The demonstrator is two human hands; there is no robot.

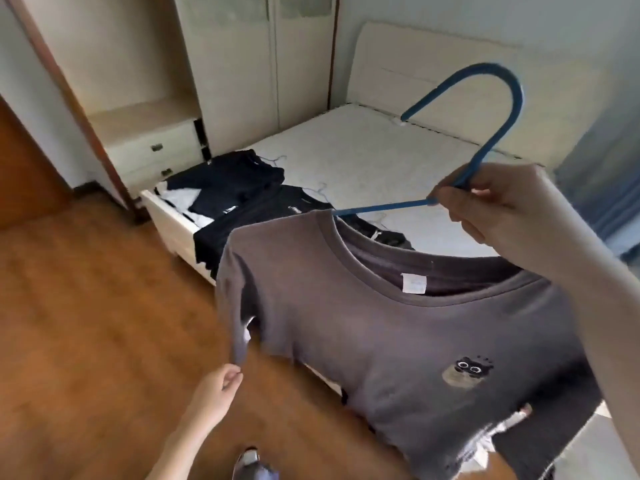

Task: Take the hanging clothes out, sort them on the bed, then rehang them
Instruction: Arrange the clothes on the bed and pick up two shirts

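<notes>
Wooden floor (pixel 86 323) spreads wide on your left and near side, running up to the low white edge of the bed (pixel 166 220), which crosses from far left to near right. Beyond it, on the far left, the wardrobe (pixel 225 64) stands with one bay open, a shelf inside and two shut drawers (pixel 156 150) below. A brown door (pixel 27 150) hems in the left edge, and a blue curtain (pixel 602 150) the far right. Your right hand (pixel 502 213) grips the blue hanger (pixel 498 133) at the base of its neck, above the bed's near edge. The hook rises up and away from you and its tip curls back down to the left, while one arm runs left into the collar of the grey T-shirt (pixel 398 341). That T-shirt hangs spread in the air between you and the bed, collar on the far side, body trailing toward the near right, and the small cat print (pixel 467 370) facing up. Your left hand (pixel 218 386) pinches the hem of the left sleeve, which droops over the floor. On the bed's near left part, dark clothes (pixel 242 199) lie overlapping along the edge, some reaching over it.
</notes>
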